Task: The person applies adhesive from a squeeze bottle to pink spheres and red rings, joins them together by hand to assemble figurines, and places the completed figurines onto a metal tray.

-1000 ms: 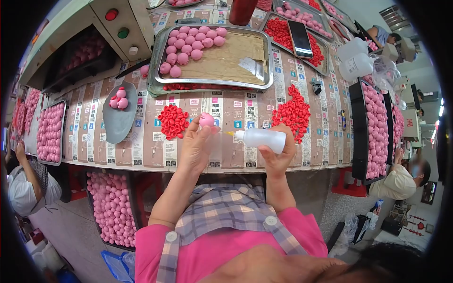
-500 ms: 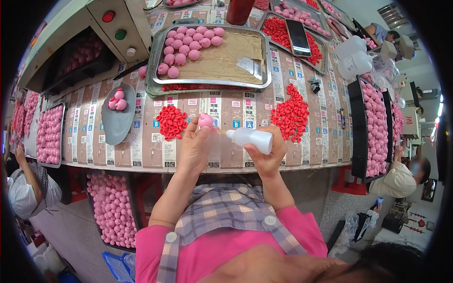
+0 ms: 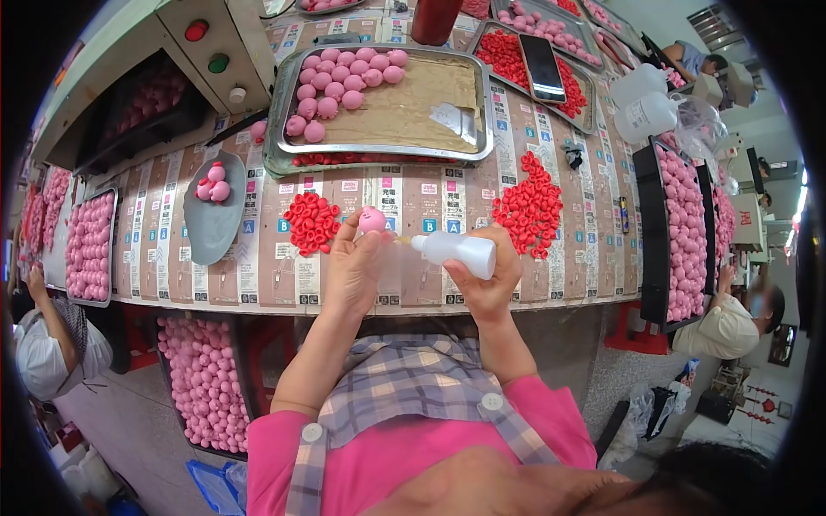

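Between the thumb and fingers of my left hand [image 3: 354,258] is a pink ball [image 3: 372,220], raised above the table's front part. My right hand [image 3: 490,279] is wrapped round a white squeeze bottle [image 3: 460,252], tilted on its side with its thin nozzle pointing left at the ball. The tip of the nozzle is close to my left fingertips; whether it touches anything I cannot tell. A pile of small red rings [image 3: 313,224] lies just left of the ball. Another pile of red pieces [image 3: 528,206] lies beyond my right hand.
A metal tray [image 3: 387,153] with pink balls stands behind my hands. To its left are a grey dish [image 3: 215,232] and a machine [image 3: 202,73] with buttons. A phone [image 3: 542,67] rests on a tray of red pieces. Black crates [image 3: 656,249] of balls flank the right side; co-workers sit at both sides.
Hardly anything differs. The ball and the bottle have shifted very slightly to the left, with both hands keeping their hold.
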`<state>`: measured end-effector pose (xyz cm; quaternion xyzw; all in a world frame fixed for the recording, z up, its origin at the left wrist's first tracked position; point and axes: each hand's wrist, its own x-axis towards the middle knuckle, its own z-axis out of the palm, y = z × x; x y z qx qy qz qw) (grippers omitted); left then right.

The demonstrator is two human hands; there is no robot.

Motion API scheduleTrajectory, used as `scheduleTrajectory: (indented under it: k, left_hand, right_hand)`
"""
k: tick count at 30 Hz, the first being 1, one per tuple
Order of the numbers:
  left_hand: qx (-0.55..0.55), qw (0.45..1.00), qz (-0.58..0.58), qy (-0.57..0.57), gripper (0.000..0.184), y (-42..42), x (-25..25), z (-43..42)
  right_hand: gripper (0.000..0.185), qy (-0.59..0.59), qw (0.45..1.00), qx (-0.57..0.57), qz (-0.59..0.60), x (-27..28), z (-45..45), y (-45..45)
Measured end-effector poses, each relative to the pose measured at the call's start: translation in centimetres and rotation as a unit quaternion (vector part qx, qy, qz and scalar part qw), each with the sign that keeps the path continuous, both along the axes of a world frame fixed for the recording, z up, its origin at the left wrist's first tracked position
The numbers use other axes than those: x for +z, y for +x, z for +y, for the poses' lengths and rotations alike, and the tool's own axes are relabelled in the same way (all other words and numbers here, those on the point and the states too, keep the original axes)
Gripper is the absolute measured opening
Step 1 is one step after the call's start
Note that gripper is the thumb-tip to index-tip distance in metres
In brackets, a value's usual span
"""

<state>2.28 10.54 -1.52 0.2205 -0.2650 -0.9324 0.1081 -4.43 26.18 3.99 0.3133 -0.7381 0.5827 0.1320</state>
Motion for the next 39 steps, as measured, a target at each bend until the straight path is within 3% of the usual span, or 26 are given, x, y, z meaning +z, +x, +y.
scheduleTrajectory:
  k: [2, 5, 8, 13, 17, 20, 21, 24, 27, 31, 39]
  left_hand:
    - [-0.005, 1.000, -0.005, -0.003, 0.046, 0.0, 0.0, -0.1]
    - [-0.003, 1.000, -0.012, 0.002, 0.045, 0.0, 0.0, -0.3]
    - [-0.004, 1.000, -0.012, 0.017, 0.044, 0.1, -0.3, -0.5]
    - [0.005, 1.000, -0.017, -0.002, 0.031, -0.2, -0.1, 0.1]
    - [-0.006, 1.000, -0.030, 0.000, 0.029, -0.3, 0.8, 0.3]
    - [-0.007, 0.999, -0.045, -0.001, 0.029, -0.2, 1.3, 0.2]
    - [-0.008, 0.999, -0.046, -0.001, 0.029, -0.2, 1.4, 0.3]
    - [-0.048, 0.999, 0.000, 0.020, 0.038, 0.0, 0.2, 0.0]
    - [-0.064, 0.997, 0.019, 0.028, 0.037, 0.0, -0.1, -0.1]
    - [-0.078, 0.996, 0.007, 0.034, 0.034, -0.3, 0.6, 0.8]
    - [-0.109, 0.992, 0.016, 0.061, 0.037, -0.2, 0.6, 1.7]
  right_hand:
    - [0.034, 0.004, 1.000, 0.006, 0.000, -0.4, 0.4, -0.1]
    - [0.034, -0.156, 0.979, -0.015, -0.133, -1.0, 0.6, 0.1]
    - [0.033, -0.209, 0.952, -0.028, -0.223, -1.0, 1.3, -1.3]
    - [0.034, -0.176, 0.906, 0.028, -0.383, -3.8, 2.0, -3.8]
    - [0.034, -0.028, 0.966, -0.028, -0.254, -6.5, 0.3, -4.5]
    - [0.034, 0.048, 0.964, -0.038, -0.260, -6.3, -0.2, -4.4]
    - [0.035, 0.149, 0.952, -0.050, -0.264, -5.5, -0.1, -4.5]
    - [0.037, 0.120, 0.976, -0.110, -0.142, -5.6, 0.0, -4.0]
    - [0.035, 0.078, 0.965, -0.239, 0.079, -2.8, -0.1, -2.3]
    - [0.024, 0.079, 0.997, 0.003, -0.007, -0.8, -0.3, 0.4]
    - [0.024, 0.082, 0.996, 0.040, -0.013, -1.5, -1.7, 0.7]
